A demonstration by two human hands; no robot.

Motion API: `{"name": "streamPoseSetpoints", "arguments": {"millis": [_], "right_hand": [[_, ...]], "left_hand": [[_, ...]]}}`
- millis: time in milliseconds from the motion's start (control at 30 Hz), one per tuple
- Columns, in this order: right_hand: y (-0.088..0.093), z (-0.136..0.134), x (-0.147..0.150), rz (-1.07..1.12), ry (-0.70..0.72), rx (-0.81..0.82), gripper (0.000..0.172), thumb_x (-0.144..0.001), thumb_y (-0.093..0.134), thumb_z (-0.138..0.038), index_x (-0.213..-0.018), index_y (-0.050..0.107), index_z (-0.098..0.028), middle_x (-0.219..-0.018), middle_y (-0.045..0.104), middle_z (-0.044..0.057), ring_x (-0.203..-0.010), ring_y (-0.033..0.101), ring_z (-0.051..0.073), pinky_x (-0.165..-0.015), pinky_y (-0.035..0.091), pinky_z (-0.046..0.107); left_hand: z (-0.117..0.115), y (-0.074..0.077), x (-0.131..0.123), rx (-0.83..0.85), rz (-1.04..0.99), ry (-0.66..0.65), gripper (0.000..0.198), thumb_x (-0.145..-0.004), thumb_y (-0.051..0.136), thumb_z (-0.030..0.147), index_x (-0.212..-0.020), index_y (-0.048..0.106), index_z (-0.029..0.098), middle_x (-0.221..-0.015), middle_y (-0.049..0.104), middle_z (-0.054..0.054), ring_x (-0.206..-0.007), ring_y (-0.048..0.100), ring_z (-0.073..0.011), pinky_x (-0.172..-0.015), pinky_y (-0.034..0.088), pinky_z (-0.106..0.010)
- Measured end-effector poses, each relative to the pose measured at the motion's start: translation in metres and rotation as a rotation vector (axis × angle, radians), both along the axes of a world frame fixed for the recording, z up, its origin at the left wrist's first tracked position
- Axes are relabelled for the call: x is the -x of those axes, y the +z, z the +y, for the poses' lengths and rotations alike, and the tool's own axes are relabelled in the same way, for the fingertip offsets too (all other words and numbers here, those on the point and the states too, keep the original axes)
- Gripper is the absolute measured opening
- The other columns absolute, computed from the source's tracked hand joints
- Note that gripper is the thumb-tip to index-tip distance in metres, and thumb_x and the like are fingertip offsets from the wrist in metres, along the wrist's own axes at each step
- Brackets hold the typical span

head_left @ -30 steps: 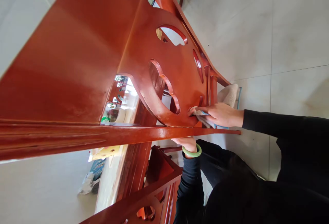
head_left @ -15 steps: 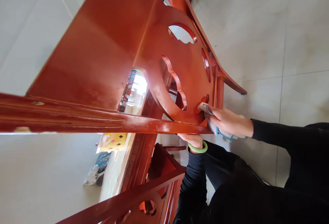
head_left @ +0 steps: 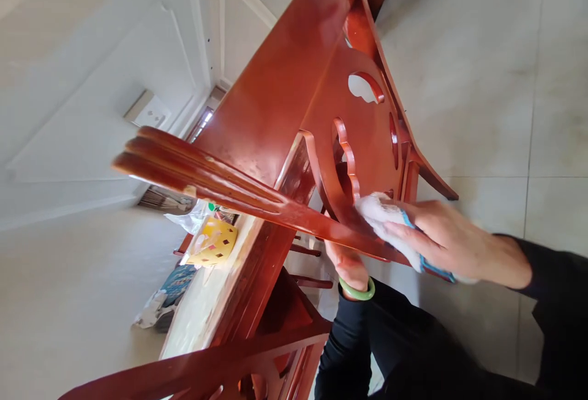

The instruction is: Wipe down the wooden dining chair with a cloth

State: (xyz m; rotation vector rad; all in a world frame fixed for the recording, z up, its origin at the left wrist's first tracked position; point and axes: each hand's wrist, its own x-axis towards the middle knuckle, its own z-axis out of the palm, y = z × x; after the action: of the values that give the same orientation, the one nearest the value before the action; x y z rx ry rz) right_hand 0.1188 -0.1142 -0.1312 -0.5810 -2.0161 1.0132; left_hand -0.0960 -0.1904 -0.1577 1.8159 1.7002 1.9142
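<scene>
A glossy red-brown wooden chair with cut-out holes in its back panel fills the middle of the picture, which is turned sideways. My right hand presses a white cloth with blue trim against the chair's rail, just below the carved panel. My left hand, with a green bangle on the wrist, grips the chair from behind the rail and is partly hidden by it. Both arms are in black sleeves.
A pale-topped wooden table stands behind the chair, with a yellow box and a plastic bag on it. A second red-brown chair is at the bottom. Light floor tiles lie at the right, white wall panels at the left.
My right hand has slid the cloth from the carved back panel onto the rail. The view has swung, showing more wall. My left hand keeps its grip.
</scene>
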Motion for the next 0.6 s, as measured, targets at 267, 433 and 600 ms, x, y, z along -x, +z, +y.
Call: {"name": "streamPoseSetpoints", "arguments": {"millis": [267, 433, 600], "right_hand": [[0.061, 0.067, 0.011, -0.345, -0.296, -0.414, 0.059, -0.108, 0.051, -0.032, -0.167, 0.051, -0.027, -0.095, 0.080, 0.009, -0.065, 0.057, 0.020, -0.064, 0.022, 0.033], [0.028, 0.021, 0.025, -0.251, -0.082, -0.265, 0.050, -0.107, 0.051, -0.029, -0.156, 0.061, -0.025, -0.091, 0.079, 0.008, -0.063, 0.061, 0.020, -0.061, 0.029, 0.032], [0.018, 0.012, 0.024, -0.034, 0.112, -0.120, 0.044, -0.107, 0.044, -0.019, -0.141, 0.070, -0.026, -0.097, 0.081, 0.006, -0.076, 0.072, 0.020, -0.070, 0.050, 0.031]], "left_hand": [[0.002, 0.040, -0.020, -0.029, -0.013, 0.058, 0.083, -0.089, 0.089, 0.060, -0.159, 0.066, 0.020, -0.152, 0.076, -0.020, -0.149, 0.071, -0.0368, -0.122, 0.061, -0.045], [0.004, 0.033, -0.021, -0.022, -0.075, 0.007, 0.074, -0.091, 0.085, 0.063, -0.150, 0.072, 0.021, -0.139, 0.082, -0.018, -0.140, 0.076, -0.0361, -0.120, 0.062, -0.046], [0.005, 0.035, -0.021, -0.031, -0.085, 0.010, 0.080, -0.087, 0.088, 0.061, -0.153, 0.070, 0.019, -0.141, 0.081, -0.019, -0.140, 0.076, -0.0366, -0.121, 0.062, -0.045]]}}
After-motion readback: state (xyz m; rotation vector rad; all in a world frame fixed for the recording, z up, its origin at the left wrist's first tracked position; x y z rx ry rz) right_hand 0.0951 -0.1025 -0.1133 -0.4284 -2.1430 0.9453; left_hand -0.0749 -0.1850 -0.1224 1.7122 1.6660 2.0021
